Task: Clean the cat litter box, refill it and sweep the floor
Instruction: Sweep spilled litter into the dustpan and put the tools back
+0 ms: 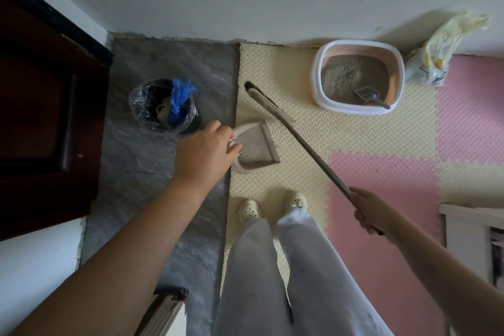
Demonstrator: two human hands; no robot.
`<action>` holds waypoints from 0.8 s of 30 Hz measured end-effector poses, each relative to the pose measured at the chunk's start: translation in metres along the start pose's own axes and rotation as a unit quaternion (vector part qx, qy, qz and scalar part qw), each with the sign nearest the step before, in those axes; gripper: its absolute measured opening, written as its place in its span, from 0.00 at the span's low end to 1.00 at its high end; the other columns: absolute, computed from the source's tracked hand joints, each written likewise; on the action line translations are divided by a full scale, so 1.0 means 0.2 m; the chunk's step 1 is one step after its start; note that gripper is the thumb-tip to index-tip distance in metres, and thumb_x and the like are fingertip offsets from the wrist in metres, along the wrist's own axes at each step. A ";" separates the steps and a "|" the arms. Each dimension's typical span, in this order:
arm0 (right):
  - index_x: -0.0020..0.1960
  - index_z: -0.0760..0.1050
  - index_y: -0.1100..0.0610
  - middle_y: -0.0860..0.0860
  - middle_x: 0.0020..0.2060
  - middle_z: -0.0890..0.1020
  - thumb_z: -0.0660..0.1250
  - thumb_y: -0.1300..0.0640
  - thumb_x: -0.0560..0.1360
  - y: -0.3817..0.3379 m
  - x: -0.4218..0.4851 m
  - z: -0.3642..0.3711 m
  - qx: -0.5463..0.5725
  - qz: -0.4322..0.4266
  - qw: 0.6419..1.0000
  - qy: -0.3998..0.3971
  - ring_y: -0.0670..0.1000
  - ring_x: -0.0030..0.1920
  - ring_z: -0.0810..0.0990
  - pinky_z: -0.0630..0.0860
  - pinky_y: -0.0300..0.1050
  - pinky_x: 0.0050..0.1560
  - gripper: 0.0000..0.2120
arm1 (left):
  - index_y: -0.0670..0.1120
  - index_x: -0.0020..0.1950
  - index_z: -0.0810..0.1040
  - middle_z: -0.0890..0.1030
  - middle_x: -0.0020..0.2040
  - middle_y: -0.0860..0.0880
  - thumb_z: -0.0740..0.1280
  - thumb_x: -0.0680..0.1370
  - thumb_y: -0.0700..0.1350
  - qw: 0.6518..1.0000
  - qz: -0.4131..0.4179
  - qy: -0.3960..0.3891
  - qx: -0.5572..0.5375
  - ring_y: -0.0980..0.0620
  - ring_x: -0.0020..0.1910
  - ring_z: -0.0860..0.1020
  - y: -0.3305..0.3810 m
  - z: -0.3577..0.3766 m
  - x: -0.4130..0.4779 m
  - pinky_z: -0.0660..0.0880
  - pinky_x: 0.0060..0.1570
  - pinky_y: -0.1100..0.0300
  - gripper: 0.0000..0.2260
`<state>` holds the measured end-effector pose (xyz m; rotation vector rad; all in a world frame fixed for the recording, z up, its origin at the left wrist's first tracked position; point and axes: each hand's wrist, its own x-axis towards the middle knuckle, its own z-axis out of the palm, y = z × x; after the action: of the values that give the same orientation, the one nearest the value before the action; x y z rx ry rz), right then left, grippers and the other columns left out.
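Hands apart: left [203, 148] grips the dustpan [255, 146], right [372, 211] clamps the broom [300, 142], slanting up-left toward its head.

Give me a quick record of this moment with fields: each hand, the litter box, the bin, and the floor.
left hand: holds the dustpan by its rear edge, low over the cream mat
right hand: grip closed on the broom handle; broom head near the mat's edge
litter box: by the wall, filled with litter, grey scoop lying inside
bin: lined with clear plastic, blue bag inside
floor: litter bag leaning against the wall beside the box
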<state>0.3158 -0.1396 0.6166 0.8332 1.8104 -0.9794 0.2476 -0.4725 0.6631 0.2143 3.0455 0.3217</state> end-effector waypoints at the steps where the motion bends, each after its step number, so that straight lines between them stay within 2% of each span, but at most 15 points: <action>1: 0.66 0.67 0.50 0.54 0.26 0.67 0.51 0.60 0.82 -0.02 0.05 0.04 -0.007 0.002 1.000 0.015 0.49 0.22 0.64 0.61 0.37 0.21 0.15 | 0.46 0.46 0.81 0.79 0.43 0.50 0.71 0.73 0.52 1.000 -0.002 -0.002 0.001 0.50 0.32 0.80 0.00 0.00 0.00 0.74 0.28 0.58 0.10; 2: 0.62 0.67 0.54 0.55 0.26 0.68 0.50 0.64 0.81 -0.03 0.09 0.09 0.003 0.008 1.000 0.012 0.49 0.21 0.64 0.61 0.38 0.21 0.14 | 0.47 0.46 0.81 0.80 0.43 0.50 0.70 0.73 0.53 1.000 -0.003 -0.003 0.003 0.50 0.33 0.80 0.01 0.00 0.00 0.73 0.28 0.59 0.10; 4: 0.48 0.67 0.60 0.53 0.21 0.65 0.50 0.67 0.79 -0.03 0.16 0.19 0.060 0.026 0.997 -0.033 0.48 0.16 0.62 0.58 0.35 0.19 0.09 | 0.46 0.46 0.81 0.80 0.44 0.50 0.70 0.73 0.52 1.000 -0.004 -0.002 0.006 0.50 0.33 0.80 0.02 -0.01 0.01 0.70 0.28 0.61 0.10; 5: 0.41 0.65 0.59 0.51 0.19 0.63 0.50 0.65 0.79 -0.03 0.17 0.24 0.122 0.056 0.990 -0.048 0.46 0.14 0.60 0.56 0.33 0.16 0.11 | 0.47 0.47 0.81 0.80 0.44 0.50 0.70 0.73 0.52 1.000 -0.005 -0.002 0.008 0.50 0.33 0.80 0.03 -0.01 0.02 0.69 0.28 0.62 0.10; 7: 0.34 0.59 0.56 0.49 0.17 0.61 0.50 0.63 0.79 0.01 0.18 0.32 0.203 0.102 0.971 -0.080 0.45 0.14 0.57 0.53 0.29 0.15 0.15 | 0.47 0.48 0.81 0.80 0.45 0.51 0.69 0.74 0.52 1.000 -0.008 -0.004 0.008 0.50 0.35 0.80 0.04 -0.02 0.04 0.68 0.29 0.61 0.10; 11: 0.33 0.58 0.54 0.48 0.19 0.61 0.53 0.59 0.79 0.08 0.10 0.37 0.286 0.157 0.936 -0.133 0.43 0.16 0.58 0.53 0.30 0.14 0.16 | 0.47 0.49 0.81 0.80 0.46 0.50 0.69 0.74 0.53 1.000 -0.002 -0.006 0.007 0.50 0.35 0.80 0.05 0.00 0.03 0.71 0.29 0.60 0.10; 15: 0.34 0.58 0.53 0.48 0.20 0.61 0.52 0.56 0.81 0.14 0.00 0.29 0.322 0.162 0.919 -0.158 0.42 0.16 0.57 0.52 0.29 0.14 0.16 | 0.46 0.47 0.81 0.80 0.43 0.49 0.71 0.73 0.52 1.000 0.003 -0.003 0.011 0.50 0.32 0.80 0.04 0.01 0.01 0.72 0.27 0.59 0.10; 17: 0.37 0.61 0.54 0.48 0.20 0.61 0.53 0.55 0.80 0.19 -0.06 0.19 0.378 0.179 0.891 -0.178 0.42 0.15 0.58 0.53 0.29 0.12 0.13 | 0.46 0.45 0.81 0.79 0.42 0.49 0.71 0.73 0.52 1.000 0.002 -0.002 0.017 0.49 0.31 0.79 0.03 0.01 0.00 0.72 0.26 0.59 0.10; 19: 0.41 0.65 0.54 0.48 0.20 0.61 0.58 0.55 0.75 0.23 -0.13 0.08 0.409 0.183 0.874 -0.186 0.41 0.14 0.58 0.53 0.30 0.10 0.05 | 0.46 0.45 0.81 0.79 0.42 0.49 0.72 0.73 0.52 1.000 -0.001 -0.003 0.027 0.49 0.31 0.79 0.03 0.01 -0.01 0.69 0.26 0.61 0.09; 21: 0.41 0.64 0.53 0.48 0.20 0.61 0.57 0.54 0.77 0.26 -0.18 -0.01 0.392 0.173 0.888 -0.166 0.41 0.15 0.58 0.53 0.29 0.11 0.07 | 0.47 0.45 0.81 0.79 0.43 0.50 0.71 0.73 0.52 0.999 -0.006 -0.007 0.032 0.50 0.32 0.79 0.04 0.00 -0.01 0.67 0.27 0.62 0.10; 24: 0.40 0.64 0.53 0.48 0.21 0.62 0.52 0.54 0.82 0.25 -0.16 -0.08 0.302 0.138 0.937 -0.105 0.41 0.15 0.57 0.54 0.27 0.13 0.12 | 0.47 0.48 0.81 0.79 0.46 0.50 0.69 0.74 0.54 0.999 -0.015 -0.023 0.041 0.50 0.34 0.80 0.04 -0.01 -0.01 0.67 0.28 0.61 0.11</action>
<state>0.3631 -0.1072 0.6366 1.2587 1.1694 -1.3994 0.2508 -0.4649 0.6670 0.1766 3.0167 0.1875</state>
